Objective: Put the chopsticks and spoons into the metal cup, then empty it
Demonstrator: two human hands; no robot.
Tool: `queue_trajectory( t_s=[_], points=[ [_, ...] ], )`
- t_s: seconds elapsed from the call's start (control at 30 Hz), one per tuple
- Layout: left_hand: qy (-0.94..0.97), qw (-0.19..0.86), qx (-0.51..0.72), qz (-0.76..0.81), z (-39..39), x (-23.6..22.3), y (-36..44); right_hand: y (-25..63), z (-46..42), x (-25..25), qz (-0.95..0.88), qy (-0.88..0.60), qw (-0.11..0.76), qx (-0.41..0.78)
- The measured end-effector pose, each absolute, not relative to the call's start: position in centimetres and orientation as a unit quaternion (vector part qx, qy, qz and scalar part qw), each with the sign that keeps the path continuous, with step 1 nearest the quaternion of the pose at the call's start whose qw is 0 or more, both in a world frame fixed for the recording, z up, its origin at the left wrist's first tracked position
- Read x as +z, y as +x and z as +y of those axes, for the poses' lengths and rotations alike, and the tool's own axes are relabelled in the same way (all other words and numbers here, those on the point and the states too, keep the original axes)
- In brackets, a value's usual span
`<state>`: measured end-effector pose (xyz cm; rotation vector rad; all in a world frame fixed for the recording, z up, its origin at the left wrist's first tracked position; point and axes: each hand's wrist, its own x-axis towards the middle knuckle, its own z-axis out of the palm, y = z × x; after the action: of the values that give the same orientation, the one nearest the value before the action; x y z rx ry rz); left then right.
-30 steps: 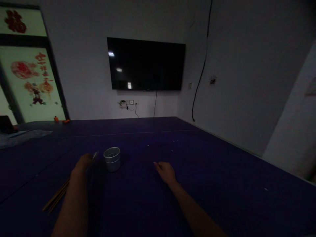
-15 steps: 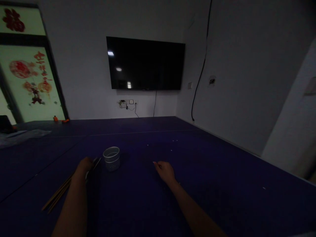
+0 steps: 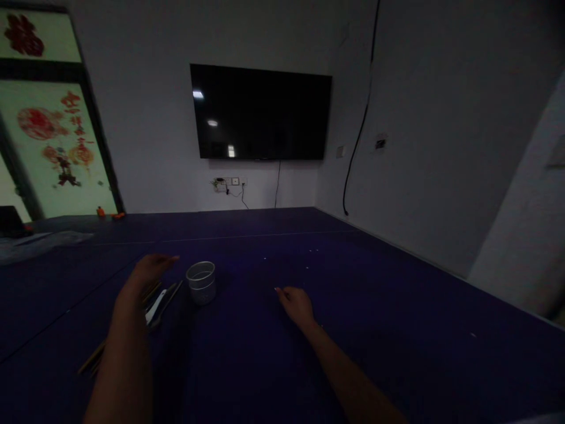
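Note:
My left hand (image 3: 152, 269) hovers over the upper ends of several wooden chopsticks (image 3: 93, 356), with its fingers stretched toward the right and nothing visible in them. Beside the chopsticks lie a white spoon-like utensil (image 3: 155, 306) and a slim dark metal utensil (image 3: 170, 300), partly covered by my left forearm. Just right of these, a grey metal cup (image 3: 202, 284) stands upright, apart from my fingers. My right hand (image 3: 296, 304) rests on the purple surface with its fingers curled in, and no object shows in it.
The wide purple surface (image 3: 247, 353) reaches back to the wall. Small white bits (image 3: 310, 251) are scattered on it. Crumpled clear plastic (image 3: 48, 244) lies at far left, and small orange objects (image 3: 117, 216) sit by the door. A television (image 3: 262, 115) hangs above.
My left hand has lifted off the utensils and moved slightly up and away, uncovering the white utensil. The cup and my right hand have stayed in place.

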<state>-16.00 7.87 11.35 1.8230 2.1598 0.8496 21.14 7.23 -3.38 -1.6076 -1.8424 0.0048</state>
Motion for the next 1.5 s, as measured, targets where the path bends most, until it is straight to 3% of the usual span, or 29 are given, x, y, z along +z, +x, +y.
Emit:
queue_trajectory(
  t_s=[0.17,0.43,1.0,1.17,1.33,1.43,1.5],
  points=[
    [0.639,0.152,0.228,0.718,8.4,11.4,-13.3,21.2,7.1,-3.4,-0.711,-0.616,0.338,0.002],
    [0.627,0.145,0.166,0.748,10.3,9.4,-12.7,21.0,6.9,-3.2,-0.71,-0.62,0.335,-0.002],
    [0.59,0.083,0.223,0.772,10.0,8.8,-13.7,20.9,6.7,-3.1,-0.705,-0.614,0.353,-0.023],
    [0.531,0.007,0.264,0.805,8.3,10.5,-13.4,21.1,6.6,-2.7,-0.687,-0.621,0.374,-0.047],
    [0.412,-0.18,0.44,0.777,5.3,14.1,-10.3,21.1,6.1,-2.1,-0.663,-0.634,0.389,-0.087],
    [0.472,-0.213,0.483,0.706,4.2,13.5,-5.8,20.7,5.6,-1.9,-0.67,-0.627,0.382,-0.109],
    [0.576,-0.194,0.446,0.657,3.7,10.9,-2.5,20.3,5.2,-1.9,-0.691,-0.61,0.37,-0.12]
  ],
)
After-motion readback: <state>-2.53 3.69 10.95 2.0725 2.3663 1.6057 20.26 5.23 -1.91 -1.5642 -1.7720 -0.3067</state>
